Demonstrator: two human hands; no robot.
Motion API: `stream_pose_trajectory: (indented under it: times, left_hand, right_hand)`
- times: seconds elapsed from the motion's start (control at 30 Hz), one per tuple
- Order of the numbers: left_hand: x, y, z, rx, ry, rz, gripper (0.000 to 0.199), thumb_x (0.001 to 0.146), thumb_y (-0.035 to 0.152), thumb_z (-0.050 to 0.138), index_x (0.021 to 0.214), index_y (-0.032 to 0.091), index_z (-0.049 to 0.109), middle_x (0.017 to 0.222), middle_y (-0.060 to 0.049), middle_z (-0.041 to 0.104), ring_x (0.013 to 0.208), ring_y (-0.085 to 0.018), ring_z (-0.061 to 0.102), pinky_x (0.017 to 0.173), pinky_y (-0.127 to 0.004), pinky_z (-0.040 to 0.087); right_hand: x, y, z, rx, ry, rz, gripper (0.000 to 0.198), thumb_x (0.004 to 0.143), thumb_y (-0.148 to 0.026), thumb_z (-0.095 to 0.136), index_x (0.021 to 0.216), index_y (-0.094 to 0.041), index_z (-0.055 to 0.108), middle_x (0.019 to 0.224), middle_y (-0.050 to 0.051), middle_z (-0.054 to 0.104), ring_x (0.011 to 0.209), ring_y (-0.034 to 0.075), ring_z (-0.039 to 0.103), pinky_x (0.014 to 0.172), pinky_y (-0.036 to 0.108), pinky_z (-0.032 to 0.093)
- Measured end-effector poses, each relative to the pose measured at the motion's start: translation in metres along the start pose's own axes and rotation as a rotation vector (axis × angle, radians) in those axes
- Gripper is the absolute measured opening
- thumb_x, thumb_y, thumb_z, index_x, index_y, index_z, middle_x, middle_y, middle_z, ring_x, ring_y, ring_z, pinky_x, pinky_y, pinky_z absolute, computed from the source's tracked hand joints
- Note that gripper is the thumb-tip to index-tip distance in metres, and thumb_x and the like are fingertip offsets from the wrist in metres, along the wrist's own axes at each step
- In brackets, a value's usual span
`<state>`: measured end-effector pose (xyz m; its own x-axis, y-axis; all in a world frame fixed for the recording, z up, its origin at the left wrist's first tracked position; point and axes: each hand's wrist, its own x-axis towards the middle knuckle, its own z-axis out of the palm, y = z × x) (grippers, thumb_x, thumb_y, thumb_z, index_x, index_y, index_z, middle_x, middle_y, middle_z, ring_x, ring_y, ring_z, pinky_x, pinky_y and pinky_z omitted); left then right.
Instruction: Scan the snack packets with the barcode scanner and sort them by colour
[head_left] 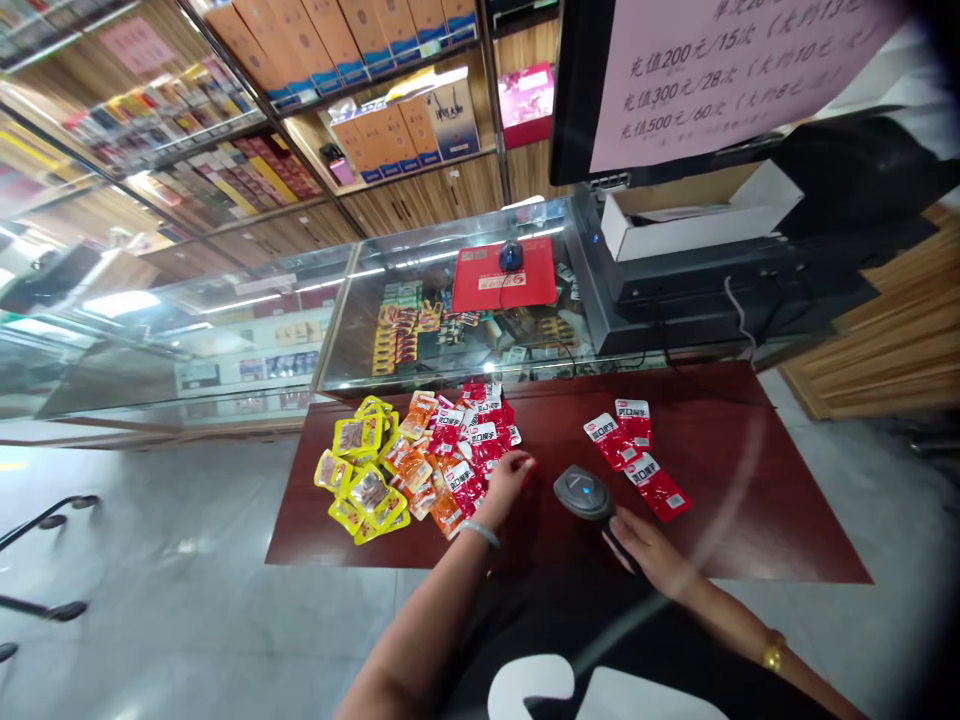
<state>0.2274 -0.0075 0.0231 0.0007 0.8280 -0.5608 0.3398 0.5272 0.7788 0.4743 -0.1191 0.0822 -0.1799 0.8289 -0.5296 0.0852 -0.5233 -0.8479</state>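
Note:
My right hand (646,548) is wrapped round the handle of a dark grey barcode scanner (585,492), its head over the red-brown table. At the right edge of the pile, my left hand (510,485) is closed, and a bit of a red snack packet (532,468) shows at its fingertips; the hand hides most of it. Beside that hand lie red-and-white snack packets (484,440), then orange packets (412,468), then yellow packets (369,490) farthest left. Three more red packets (657,487) lie apart, to the right of the scanner.
Behind the table (720,430) stands a glass display counter (352,350) bearing a red mouse pad (472,280) and a mouse (511,256). A monitor (574,100) and a white open box (675,235) are at the right. Shelves of boxes (420,130) line the back.

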Motion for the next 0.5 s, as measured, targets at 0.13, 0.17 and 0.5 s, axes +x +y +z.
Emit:
stream_pose_trajectory:
  times: [0.13, 0.17, 0.5]
  left_hand:
    - [-0.027, -0.032, -0.060, 0.473, 0.462, -0.093, 0.039, 0.080, 0.040, 0.071, 0.110, 0.017, 0.059, 0.114, -0.014, 0.067, 0.112, -0.029, 0.062, 0.098, -0.040, 0.044]
    - [-0.033, -0.038, -0.069, 0.548, 0.520, -0.150, 0.046, 0.079, 0.043, 0.071, 0.114, 0.017, 0.057, 0.118, -0.016, 0.065, 0.119, -0.031, 0.058, 0.101, -0.042, 0.042]
    - [-0.049, -0.052, -0.076, 0.779, 0.502, -0.249, 0.056, 0.078, 0.053, 0.070, 0.118, 0.017, 0.056, 0.135, -0.022, 0.057, 0.129, -0.038, 0.050, 0.100, -0.043, 0.039]
  right_hand:
    - [0.007, 0.004, 0.007, -0.033, -0.055, -0.011, 0.057, 0.093, -0.068, 0.053, 0.123, -0.023, 0.070, 0.097, 0.010, 0.076, 0.101, 0.034, 0.068, 0.090, 0.044, 0.054]
    - [0.009, 0.003, 0.009, -0.035, -0.064, -0.020, 0.056, 0.093, -0.068, 0.053, 0.121, -0.023, 0.071, 0.101, 0.010, 0.076, 0.101, 0.034, 0.068, 0.091, 0.044, 0.054]
    - [0.015, -0.012, 0.029, -0.060, -0.121, -0.054, 0.059, 0.092, -0.069, 0.053, 0.118, -0.020, 0.073, 0.101, 0.011, 0.077, 0.095, 0.034, 0.069, 0.093, 0.048, 0.053]
